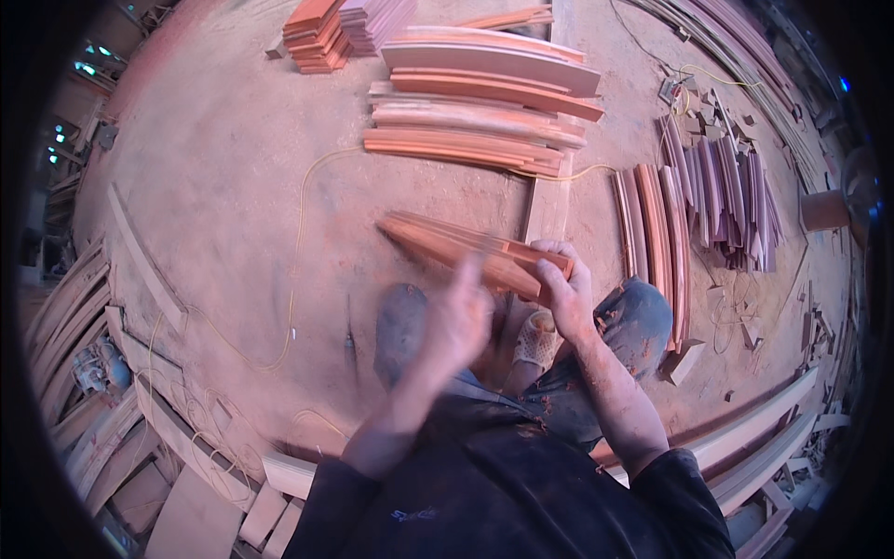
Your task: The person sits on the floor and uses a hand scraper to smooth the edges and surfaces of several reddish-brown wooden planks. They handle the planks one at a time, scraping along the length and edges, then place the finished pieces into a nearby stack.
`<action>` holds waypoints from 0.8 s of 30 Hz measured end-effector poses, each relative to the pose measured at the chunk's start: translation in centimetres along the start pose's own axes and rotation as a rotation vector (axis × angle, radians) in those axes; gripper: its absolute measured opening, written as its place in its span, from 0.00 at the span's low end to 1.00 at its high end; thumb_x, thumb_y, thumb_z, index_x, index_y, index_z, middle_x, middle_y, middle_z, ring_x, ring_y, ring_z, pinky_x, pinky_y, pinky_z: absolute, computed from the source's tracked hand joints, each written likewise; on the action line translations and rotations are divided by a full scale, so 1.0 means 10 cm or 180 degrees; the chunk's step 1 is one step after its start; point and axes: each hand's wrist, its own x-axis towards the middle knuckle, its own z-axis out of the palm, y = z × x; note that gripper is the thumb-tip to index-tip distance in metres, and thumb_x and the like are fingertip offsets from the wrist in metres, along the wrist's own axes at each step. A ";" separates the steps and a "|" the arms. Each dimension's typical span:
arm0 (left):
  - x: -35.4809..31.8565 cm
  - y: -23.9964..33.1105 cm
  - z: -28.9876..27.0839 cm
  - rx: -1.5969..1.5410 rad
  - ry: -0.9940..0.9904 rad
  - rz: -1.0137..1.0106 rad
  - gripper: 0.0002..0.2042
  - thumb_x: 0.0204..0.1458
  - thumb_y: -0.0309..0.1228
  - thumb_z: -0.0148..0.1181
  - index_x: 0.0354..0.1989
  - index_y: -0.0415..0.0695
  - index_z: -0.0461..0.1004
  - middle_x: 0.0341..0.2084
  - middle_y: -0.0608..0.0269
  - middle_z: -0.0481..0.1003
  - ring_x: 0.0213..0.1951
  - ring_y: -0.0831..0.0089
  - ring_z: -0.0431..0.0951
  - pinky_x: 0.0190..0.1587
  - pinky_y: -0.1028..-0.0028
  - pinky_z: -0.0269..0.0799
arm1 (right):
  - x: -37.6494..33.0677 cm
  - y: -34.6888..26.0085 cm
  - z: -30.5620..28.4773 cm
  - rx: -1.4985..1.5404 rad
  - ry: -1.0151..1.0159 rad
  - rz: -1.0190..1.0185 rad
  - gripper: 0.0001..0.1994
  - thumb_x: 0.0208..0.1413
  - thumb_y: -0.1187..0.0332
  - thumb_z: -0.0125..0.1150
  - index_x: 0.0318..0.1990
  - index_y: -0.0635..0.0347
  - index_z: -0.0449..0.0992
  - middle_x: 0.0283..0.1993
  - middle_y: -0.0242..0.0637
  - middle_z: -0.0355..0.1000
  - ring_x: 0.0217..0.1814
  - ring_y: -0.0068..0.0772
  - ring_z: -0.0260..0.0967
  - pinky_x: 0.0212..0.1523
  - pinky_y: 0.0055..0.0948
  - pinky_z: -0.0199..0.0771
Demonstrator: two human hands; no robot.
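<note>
Holding the reddish wooden strip at its near end, your right hand is closed around it above your knees. Your left hand is blurred, so its grip I cannot tell. The strip looks stiff, light and dusty; take it near the middle.

Reddish-orange wood strip, yellow cable, dusty pinkish floor.

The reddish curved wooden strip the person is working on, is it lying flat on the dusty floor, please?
No, the reddish curved wooden strip is held up off the floor, gripped at its near end by the right hand.
</note>
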 end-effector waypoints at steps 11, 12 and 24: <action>0.35 -0.08 -0.40 0.0718 0.0199 -0.0881 0.30 0.64 0.26 0.46 0.76 0.44 0.55 0.34 0.56 0.81 0.32 0.67 0.83 0.38 0.67 0.80 | -0.06 -0.05 0.00 -0.0540 -0.0171 -0.0262 0.13 0.67 0.71 0.57 0.56 0.64 0.73 0.54 0.37 0.75 0.55 0.25 0.73 0.57 0.28 0.75; 0.11 0.09 -0.23 0.0249 0.0147 -0.0212 0.30 0.64 0.25 0.47 0.76 0.43 0.54 0.35 0.53 0.82 0.35 0.64 0.84 0.40 0.65 0.80 | -0.08 -0.06 -0.01 -0.0404 -0.0194 -0.0172 0.13 0.66 0.71 0.58 0.57 0.63 0.73 0.52 0.37 0.76 0.54 0.24 0.73 0.55 0.28 0.75; 0.10 -0.07 -0.32 0.0704 -0.0461 -0.0399 0.27 0.63 0.28 0.51 0.72 0.44 0.62 0.34 0.38 0.81 0.35 0.47 0.85 0.37 0.55 0.80 | -0.11 -0.15 0.01 -0.0820 -0.0454 -0.0490 0.13 0.65 0.71 0.60 0.55 0.64 0.75 0.54 0.36 0.75 0.57 0.25 0.71 0.61 0.30 0.71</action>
